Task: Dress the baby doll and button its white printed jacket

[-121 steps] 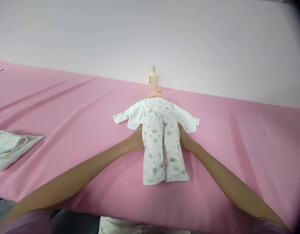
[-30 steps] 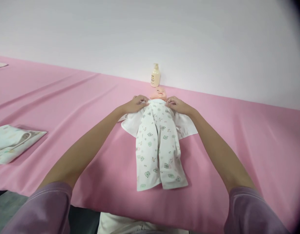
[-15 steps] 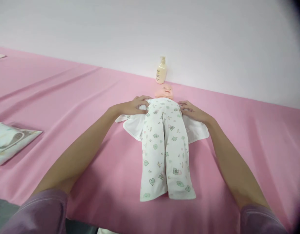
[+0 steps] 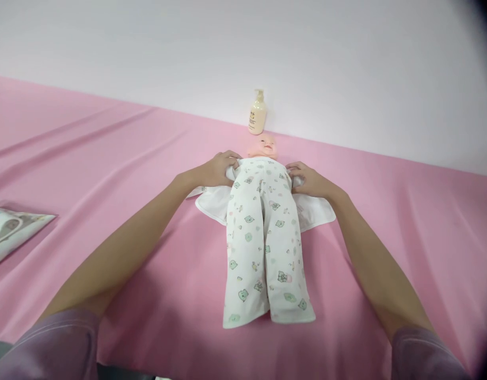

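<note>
A baby doll lies on its back on the pink cloth, head toward the wall. White printed trousers cover it from chest to feet. An open white jacket spreads out beneath it on both sides. My left hand is closed on the white fabric at the doll's left shoulder, beside the trousers' waistband. My right hand is closed on the fabric at the other side of the waistband.
A cream pump bottle stands against the white wall just behind the doll's head. A folded printed cloth lies at the left edge. The pink cloth covers the whole table.
Four seconds ago both hands lay at the trousers' thighs; they have moved up to the waistband. Over the last half second the fingers curled into the fabric there.
</note>
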Available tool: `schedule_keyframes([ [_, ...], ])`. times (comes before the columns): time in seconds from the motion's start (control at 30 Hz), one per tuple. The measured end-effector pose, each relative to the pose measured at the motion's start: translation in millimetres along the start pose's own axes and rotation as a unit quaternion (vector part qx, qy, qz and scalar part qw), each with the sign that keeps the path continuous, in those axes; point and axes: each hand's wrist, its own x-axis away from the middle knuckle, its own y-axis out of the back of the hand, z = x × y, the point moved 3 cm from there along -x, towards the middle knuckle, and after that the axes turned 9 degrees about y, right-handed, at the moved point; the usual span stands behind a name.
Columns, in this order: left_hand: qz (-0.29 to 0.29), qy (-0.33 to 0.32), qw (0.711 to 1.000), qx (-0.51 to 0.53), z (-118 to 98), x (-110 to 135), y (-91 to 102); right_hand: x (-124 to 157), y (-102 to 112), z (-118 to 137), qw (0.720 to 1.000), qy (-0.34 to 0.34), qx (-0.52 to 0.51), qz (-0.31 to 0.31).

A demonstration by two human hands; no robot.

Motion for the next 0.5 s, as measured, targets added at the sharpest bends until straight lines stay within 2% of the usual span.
schedule_keyframes([
  [0.23,-0.013,-0.031,0.999,-0.010,6,-7,-1.8,-4,-7,-2,0.999,0.006,-0.001,-0.036],
  [0.43,-0.021,-0.004,0.999,-0.047,-1,0,5.3,-3,-3,-6,0.997,0.024,0.014,-0.068],
  [0.5,-0.021,0.005,0.998,-0.058,-7,4,4.0,-2,-4,-5,0.998,0.023,0.012,-0.060],
])
